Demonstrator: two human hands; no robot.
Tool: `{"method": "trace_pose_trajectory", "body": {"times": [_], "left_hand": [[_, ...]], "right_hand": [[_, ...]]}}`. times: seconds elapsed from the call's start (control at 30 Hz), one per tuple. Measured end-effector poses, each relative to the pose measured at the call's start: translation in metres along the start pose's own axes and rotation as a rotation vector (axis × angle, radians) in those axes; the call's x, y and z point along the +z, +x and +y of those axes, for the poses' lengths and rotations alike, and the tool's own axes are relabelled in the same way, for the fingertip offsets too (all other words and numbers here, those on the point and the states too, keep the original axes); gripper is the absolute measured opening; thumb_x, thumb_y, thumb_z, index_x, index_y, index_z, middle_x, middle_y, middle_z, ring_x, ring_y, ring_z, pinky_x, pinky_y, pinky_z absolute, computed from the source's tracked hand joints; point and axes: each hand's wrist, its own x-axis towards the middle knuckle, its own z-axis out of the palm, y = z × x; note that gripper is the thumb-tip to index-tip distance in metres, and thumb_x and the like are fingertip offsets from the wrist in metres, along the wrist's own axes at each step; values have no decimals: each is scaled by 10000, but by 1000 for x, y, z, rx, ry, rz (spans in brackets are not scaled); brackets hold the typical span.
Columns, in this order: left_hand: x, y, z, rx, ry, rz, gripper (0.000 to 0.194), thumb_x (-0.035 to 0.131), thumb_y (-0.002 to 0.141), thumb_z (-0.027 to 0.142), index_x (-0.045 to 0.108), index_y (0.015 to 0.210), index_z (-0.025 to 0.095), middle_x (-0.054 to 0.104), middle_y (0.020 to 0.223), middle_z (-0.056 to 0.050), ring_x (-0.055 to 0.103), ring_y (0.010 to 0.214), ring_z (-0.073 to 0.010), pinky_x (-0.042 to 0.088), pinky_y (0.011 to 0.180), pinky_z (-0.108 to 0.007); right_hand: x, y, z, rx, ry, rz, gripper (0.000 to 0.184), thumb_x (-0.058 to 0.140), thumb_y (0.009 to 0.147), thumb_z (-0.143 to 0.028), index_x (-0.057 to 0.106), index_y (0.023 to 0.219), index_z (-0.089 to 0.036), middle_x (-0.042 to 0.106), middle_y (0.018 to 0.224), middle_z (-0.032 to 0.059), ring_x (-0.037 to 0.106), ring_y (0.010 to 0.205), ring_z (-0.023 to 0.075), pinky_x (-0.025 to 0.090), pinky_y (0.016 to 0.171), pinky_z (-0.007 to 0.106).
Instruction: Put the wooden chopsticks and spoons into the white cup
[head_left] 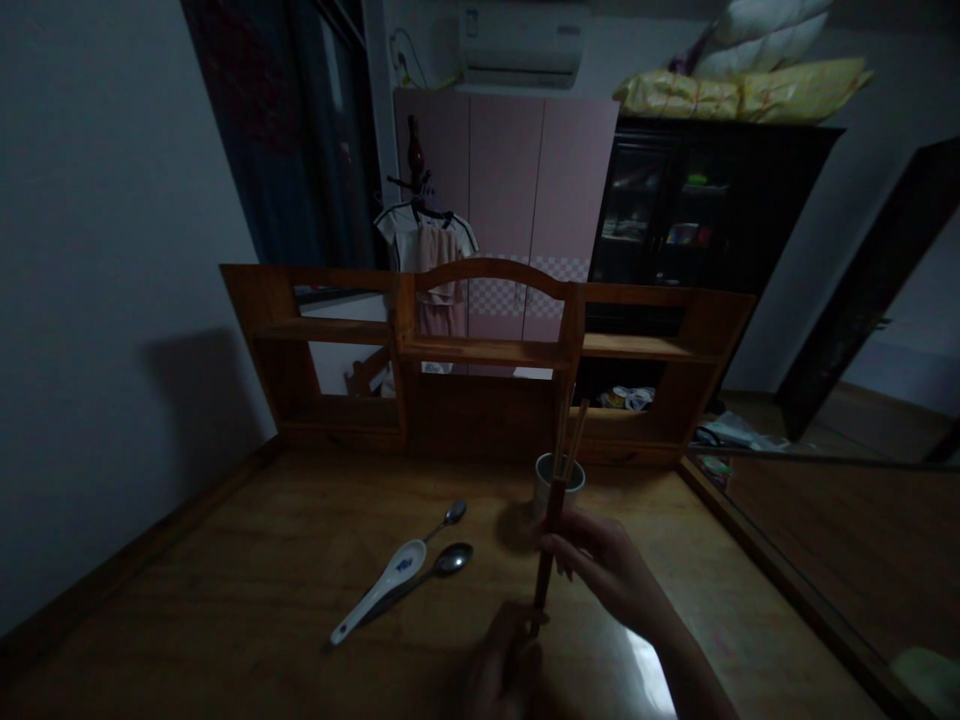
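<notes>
From where I'm standing, the left hand (pixel 504 655) is blurring in the dark at the lower end of the chopsticks (pixel 553 505); can't tell if it's gripping. The right hand (pixel 600 558) is clamping them mid-length, tips slanting up, above the table (pixel 255 570). They're showing dark-brown handles, paler tips; exact count's staying unclear. They're partly hiding one cup (pixel 574 492). Three spoons are lying leftward: one white, blue-patterned spoon (pixel 386 582), two metal spoons (pixel 454 558).

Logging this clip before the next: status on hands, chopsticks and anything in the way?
Right hand gripping chopsticks mid-length; left hand holding near end. Cup beyond, contact unclear. Three spoons off left.
</notes>
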Motion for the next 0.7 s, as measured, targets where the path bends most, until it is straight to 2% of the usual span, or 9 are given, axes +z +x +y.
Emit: {"method": "trace_pose_trajectory", "body": {"times": [0.13, 0.2, 0.4, 0.53, 0.7], "left_hand": [[-4, 2, 4, 113, -62, -70, 307, 514, 893, 446, 615, 1111, 255, 556, 1269, -88, 548, 1163, -256, 475, 958, -331], [-5, 3, 4, 131, -58, -110, 306, 511, 901, 432, 622, 1131, 264, 521, 1319, -87, 510, 1220, -260, 463, 983, -331], [-1, 2, 5, 106, -86, -41, 293, 510, 898, 461, 637, 1080, 269, 599, 1169, -68, 576, 1103, -226, 471, 950, -301], [0, 2, 9, 102, -43, -29, 299, 488, 909, 469, 649, 1062, 269, 608, 1165, -63, 591, 1035, -211, 468, 913, -277], [-3, 3, 8, 111, -11, -71, 293, 476, 920, 445, 631, 1089, 264, 610, 1165, -62, 596, 1033, -207, 463, 916, -278]], "right_hand": [[3, 0, -3, -2, 12, -22, 168, 592, 903, -333, 669, 945, -190, 663, 816, 26, 581, 654, 123, 464, 554, 226], [4, 0, -5, -6, 7, -33, 169, 591, 905, -330, 670, 952, -188, 653, 802, 24, 582, 659, 126, 461, 553, 229], [5, -2, -6, -32, -4, -50, 192, 573, 917, -312, 682, 1028, -200, 670, 865, 36, 602, 709, 143, 477, 590, 247], [5, -2, -4, -25, -11, -30, 160, 596, 907, -295, 686, 1002, -202, 670, 834, 24, 599, 696, 136, 468, 587, 235], [4, -4, -4, -12, 7, -36, 139, 595, 910, -297, 676, 961, -196, 672, 834, 18, 601, 704, 134, 465, 592, 223]]}}
